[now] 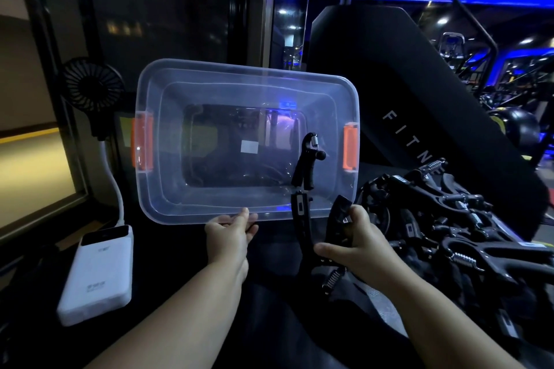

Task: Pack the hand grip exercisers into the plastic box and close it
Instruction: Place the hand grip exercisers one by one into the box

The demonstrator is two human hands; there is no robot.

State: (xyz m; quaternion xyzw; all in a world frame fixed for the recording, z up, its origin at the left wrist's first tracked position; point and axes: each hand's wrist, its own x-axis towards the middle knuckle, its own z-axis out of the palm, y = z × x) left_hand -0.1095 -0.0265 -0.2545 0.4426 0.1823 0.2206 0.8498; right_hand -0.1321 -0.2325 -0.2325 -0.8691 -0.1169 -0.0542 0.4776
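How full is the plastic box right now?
Nearly empty: the plastic box holds only one hand grip exerciser, near its right end. The right hand holds a second exerciser at the near rim; the pile lies outside.

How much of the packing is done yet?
Barely started. One exerciser lies in the clear box. The right hand holds the next one while the left hand touches the rim. A big pile waits beside it, and no lid shows yet.
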